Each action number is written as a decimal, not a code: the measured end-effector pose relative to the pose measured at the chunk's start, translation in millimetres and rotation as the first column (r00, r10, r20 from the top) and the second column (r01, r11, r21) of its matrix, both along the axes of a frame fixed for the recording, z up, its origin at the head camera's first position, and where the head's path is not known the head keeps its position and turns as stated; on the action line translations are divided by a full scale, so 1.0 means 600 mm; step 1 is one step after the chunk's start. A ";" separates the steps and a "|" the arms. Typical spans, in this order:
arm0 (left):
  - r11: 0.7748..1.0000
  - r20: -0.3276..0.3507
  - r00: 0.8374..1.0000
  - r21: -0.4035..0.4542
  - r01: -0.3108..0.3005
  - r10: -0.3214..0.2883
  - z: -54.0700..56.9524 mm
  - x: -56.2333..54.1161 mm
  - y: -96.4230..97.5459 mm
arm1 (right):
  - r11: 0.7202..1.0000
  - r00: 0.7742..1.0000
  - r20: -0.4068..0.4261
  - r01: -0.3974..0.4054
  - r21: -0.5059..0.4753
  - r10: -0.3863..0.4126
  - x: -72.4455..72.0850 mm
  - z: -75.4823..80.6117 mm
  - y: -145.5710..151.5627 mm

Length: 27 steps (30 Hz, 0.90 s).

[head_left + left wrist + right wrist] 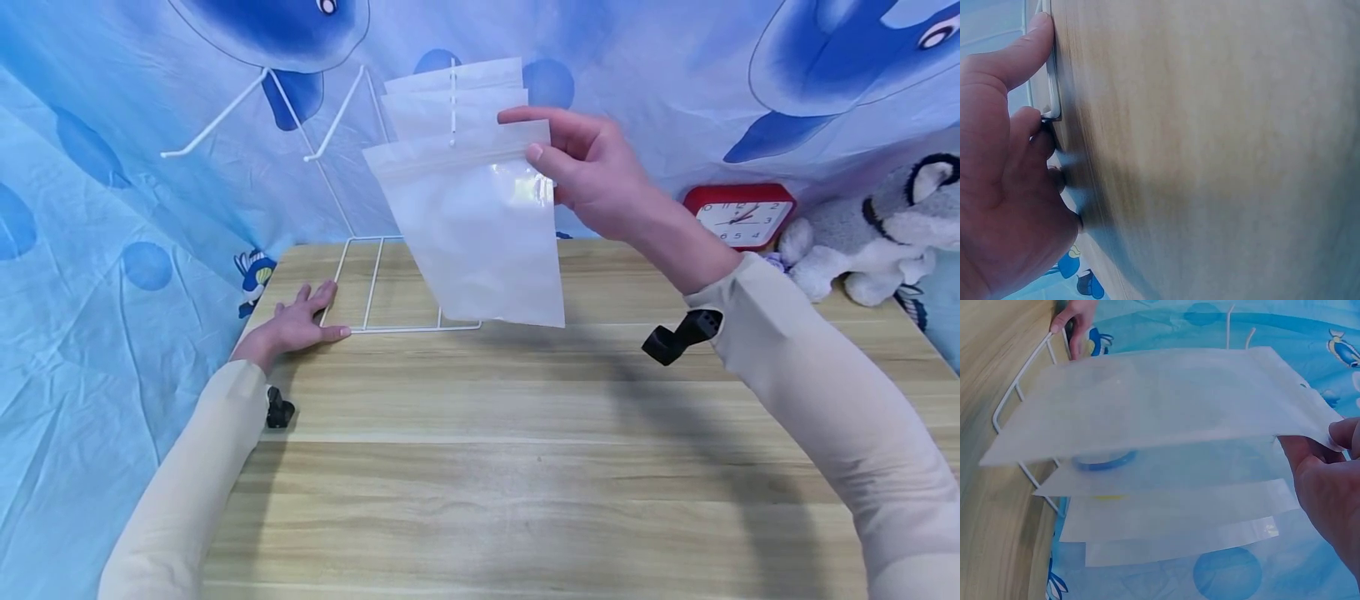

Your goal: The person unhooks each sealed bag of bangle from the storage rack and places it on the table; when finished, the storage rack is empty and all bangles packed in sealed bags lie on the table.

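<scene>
My right hand (603, 171) pinches the top right corner of a translucent white zip bag (480, 237) between thumb and fingers. This bag is at the front end of a hook on a white wire rack (416, 330); whether the hook passes through it I cannot tell. Behind it, more zip bags (420, 112) hang on the same hook, and the right wrist view shows them spaced apart. My left hand (296, 323) rests at the left front corner of the rack's base, fingers spread on the tabletop and thumb touching the wire.
Two bare hooks (217, 117) of the rack stick out to the left of the bags. A red clock (738, 215) and a grey and white plush dog (870, 225) stand at the back right of the wooden table (487, 467). Blue patterned cloth (75, 275) hangs behind and at the left.
</scene>
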<state>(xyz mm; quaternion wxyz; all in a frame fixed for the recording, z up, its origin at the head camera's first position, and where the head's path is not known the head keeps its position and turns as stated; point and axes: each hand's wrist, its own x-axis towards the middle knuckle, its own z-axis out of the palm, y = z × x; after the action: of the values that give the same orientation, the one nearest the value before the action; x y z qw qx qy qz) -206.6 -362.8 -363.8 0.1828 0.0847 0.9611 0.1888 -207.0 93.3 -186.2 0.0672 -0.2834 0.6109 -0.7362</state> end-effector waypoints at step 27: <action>1.000 0.022 1.000 -0.009 -0.005 0.005 -0.014 -0.008 0.007 | 0.988 0.995 0.050 0.095 -0.118 -0.090 0.068 -0.048 0.247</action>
<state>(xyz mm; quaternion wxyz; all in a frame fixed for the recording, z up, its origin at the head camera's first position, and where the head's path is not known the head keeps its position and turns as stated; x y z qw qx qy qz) -211.2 -358.7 -372.0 0.1935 0.0792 0.9601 0.1860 -165.9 241.3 -215.0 0.0292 -0.2418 0.5764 -0.7800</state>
